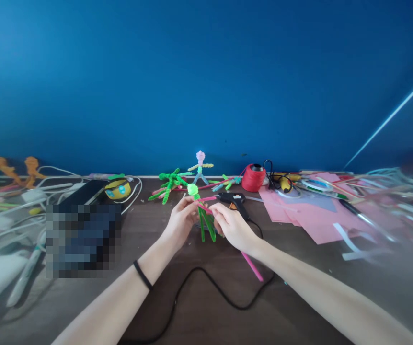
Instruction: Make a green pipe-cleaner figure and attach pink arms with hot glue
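Near the middle of the desk, my left hand (184, 215) is closed on a green pipe-cleaner figure (193, 190), just under its light green head. The figure's darker green legs hang down between my hands. My right hand (230, 225) pinches a pink pipe cleaner (252, 266) that crosses the figure's upper body; one end sticks out below my right hand toward the lower right. Another pink end shows above my fingers. Just behind my right hand lies a black glue gun (235, 200). My fingertips partly hide where the pink and green pieces meet.
Behind stand a pastel figure (200, 167), green figures (170, 184) and a red thread spool (253, 178). Pink paper (316, 218) and pens lie right. A yellow tape measure (118, 189), white cables and orange figures (31, 171) are left. A black cord (206, 272) curves in front.
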Motion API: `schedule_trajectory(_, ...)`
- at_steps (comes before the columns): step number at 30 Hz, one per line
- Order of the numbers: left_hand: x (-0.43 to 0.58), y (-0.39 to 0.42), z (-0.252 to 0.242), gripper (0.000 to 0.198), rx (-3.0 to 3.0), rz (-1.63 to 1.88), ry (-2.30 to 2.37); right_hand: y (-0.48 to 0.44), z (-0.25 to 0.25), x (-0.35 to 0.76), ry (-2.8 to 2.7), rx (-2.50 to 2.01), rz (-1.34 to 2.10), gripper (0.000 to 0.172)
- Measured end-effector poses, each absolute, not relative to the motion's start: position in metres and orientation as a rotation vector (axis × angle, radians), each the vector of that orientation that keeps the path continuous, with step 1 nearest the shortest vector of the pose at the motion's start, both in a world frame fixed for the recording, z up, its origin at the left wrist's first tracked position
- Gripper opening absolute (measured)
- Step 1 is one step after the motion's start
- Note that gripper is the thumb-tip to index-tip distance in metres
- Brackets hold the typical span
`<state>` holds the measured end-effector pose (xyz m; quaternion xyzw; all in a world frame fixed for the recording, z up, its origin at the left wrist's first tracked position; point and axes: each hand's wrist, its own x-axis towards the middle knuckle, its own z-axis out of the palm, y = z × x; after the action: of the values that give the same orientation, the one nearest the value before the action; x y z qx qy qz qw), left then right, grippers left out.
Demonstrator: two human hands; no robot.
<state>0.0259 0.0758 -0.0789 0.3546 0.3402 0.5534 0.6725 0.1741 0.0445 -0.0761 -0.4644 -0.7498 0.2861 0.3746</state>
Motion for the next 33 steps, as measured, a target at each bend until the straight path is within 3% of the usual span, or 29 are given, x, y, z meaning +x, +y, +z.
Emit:
schedule_trajectory(12,0.028,0.07,-0.07,0.019,0.975,1.134,0.673,0.05,-0.076,0.178,-1.698,-1.143,0.86,0.013)
schedule_trajectory(23,0.027,0.068,-0.063,0.015,1.061,1.091,0.671,0.056,-0.082,0.181,-1.417,-0.85,1.386,0.021)
schedule_trajectory(33,0.028,0.067,-0.063,0.011,1.088,1.034,0.631,0.055,-0.088,0.184,-1.401,-0.812,1.309,0.015)
